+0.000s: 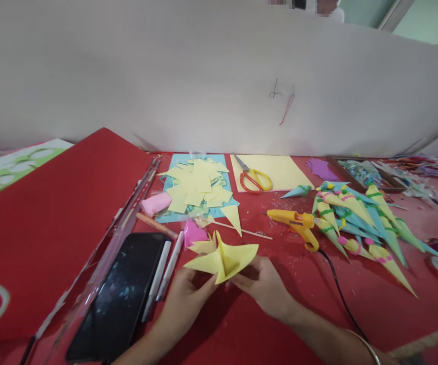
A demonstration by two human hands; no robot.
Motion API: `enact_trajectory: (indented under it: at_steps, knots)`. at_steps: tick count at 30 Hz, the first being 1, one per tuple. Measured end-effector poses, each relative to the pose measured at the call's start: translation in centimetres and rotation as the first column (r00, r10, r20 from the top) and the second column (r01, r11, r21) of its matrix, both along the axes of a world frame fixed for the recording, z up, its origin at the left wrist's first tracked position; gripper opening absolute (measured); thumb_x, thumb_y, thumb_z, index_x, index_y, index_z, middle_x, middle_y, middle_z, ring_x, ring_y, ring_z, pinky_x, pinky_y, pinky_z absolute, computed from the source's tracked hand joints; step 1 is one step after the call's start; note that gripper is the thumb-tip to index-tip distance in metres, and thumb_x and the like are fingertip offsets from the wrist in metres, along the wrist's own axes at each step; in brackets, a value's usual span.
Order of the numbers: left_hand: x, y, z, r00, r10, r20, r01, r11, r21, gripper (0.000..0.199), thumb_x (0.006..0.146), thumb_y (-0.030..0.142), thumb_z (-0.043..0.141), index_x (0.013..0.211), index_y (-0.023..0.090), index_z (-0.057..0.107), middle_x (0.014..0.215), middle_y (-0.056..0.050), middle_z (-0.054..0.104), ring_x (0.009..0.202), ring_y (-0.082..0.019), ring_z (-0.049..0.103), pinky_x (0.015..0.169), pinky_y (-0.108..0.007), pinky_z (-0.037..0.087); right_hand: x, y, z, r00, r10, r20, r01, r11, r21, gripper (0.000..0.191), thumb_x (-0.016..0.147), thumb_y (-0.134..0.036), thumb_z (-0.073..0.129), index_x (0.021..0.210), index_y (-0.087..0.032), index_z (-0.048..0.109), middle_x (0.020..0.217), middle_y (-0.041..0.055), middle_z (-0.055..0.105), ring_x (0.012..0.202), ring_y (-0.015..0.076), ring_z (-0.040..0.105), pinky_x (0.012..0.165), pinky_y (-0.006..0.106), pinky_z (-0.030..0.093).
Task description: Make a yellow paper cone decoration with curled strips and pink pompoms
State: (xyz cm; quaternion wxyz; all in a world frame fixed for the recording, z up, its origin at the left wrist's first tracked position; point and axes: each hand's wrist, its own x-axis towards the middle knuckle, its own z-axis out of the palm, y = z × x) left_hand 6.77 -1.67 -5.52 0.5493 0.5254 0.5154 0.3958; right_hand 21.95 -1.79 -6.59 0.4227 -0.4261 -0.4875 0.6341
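no text, label or brand can be read anywhere in view. no numbers or signs are legible.

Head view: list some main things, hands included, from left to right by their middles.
Large red sheet, black phone, left hand, folded yellow paper, right hand, yellow glue gun, pile of decorated cones.

Blk phone, 2 wht markers beside it, red board L, wht wall behind
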Motion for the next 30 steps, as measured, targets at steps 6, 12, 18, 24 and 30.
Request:
enact_trajectory:
  at_steps: [6, 12, 18, 24, 30]
  knots:
    - [-0.24, -0.2, 0.03, 0.989, -0.095, -0.112, 0.106, 0.989, 0.101, 0.024, 0.072, 0.027, 0.058, 0.091, 0.016, 0.066, 0.096, -0.007, 0.067, 0.096, -0.024, 0.057, 0.085, -0.033, 0.044, -0.01, -0.14, 0.26, 0.997, 0.024, -0.075, -0.024, 1.0, 0.002, 0.022, 0.065, -0.032, 0.067, 0.083, -0.019, 0.067, 0.08, 0.003, 0.067, 0.075, 0.0185, 0.061, 0.074, 0.03, 0.047]
    - [-0.27, -0.32, 0.02, 0.968, -0.139, -0.208, 0.177, 0.968, 0.177, 0.023, 0.078, 0.025, 0.05, 0.096, 0.019, 0.063, 0.092, -0.004, 0.068, 0.09, -0.021, 0.059, 0.08, -0.028, 0.045, 0.24, -0.32, 0.34, 0.987, -0.016, 0.161, 0.002, 0.996, 0.087, 0.015, 0.07, -0.03, 0.063, 0.078, -0.017, 0.067, 0.07, 0.0023, 0.067, 0.064, 0.0171, 0.061, 0.066, 0.028, 0.048]
    - [-0.17, -0.23, 0.23, 0.947, -0.162, -0.276, 0.222, 0.954, 0.201, 0.012, 0.077, 0.021, 0.052, 0.082, 0.021, 0.063, 0.087, -0.001, 0.067, 0.082, -0.017, 0.06, 0.076, -0.024, 0.044, 0.24, -0.45, 0.38, 0.936, -0.085, 0.34, -0.021, 0.955, 0.297, 0.01, 0.074, -0.021, 0.057, 0.074, -0.019, 0.066, 0.07, 0.0021, 0.067, 0.064, 0.0157, 0.059, 0.061, 0.025, 0.045]
    - [-0.16, -0.44, -0.2, 0.952, -0.099, -0.288, 0.176, 0.951, 0.254, 0.018, 0.072, 0.018, 0.055, 0.088, 0.022, 0.063, 0.088, -0.003, 0.067, 0.083, -0.02, 0.06, 0.072, -0.025, 0.047, 0.27, -0.41, 0.15, 0.91, -0.086, 0.405, -0.056, 0.944, 0.325, 0.009, 0.074, -0.017, 0.055, 0.07, -0.018, 0.063, 0.066, 0.0013, 0.062, 0.065, 0.0156, 0.057, 0.061, 0.024, 0.043]
    - [-0.13, -0.56, -0.38, 0.945, -0.087, -0.315, 0.184, 0.938, 0.295, 0.022, 0.069, 0.017, 0.056, 0.09, 0.02, 0.062, 0.089, -0.004, 0.067, 0.081, -0.02, 0.061, 0.071, -0.027, 0.047, 0.1, -0.63, 0.25, 0.928, -0.049, 0.37, -0.058, 0.96, 0.274, 0.007, 0.073, -0.016, 0.053, 0.069, -0.018, 0.059, 0.065, 0.0005, 0.059, 0.065, 0.0151, 0.055, 0.062, 0.024, 0.043]
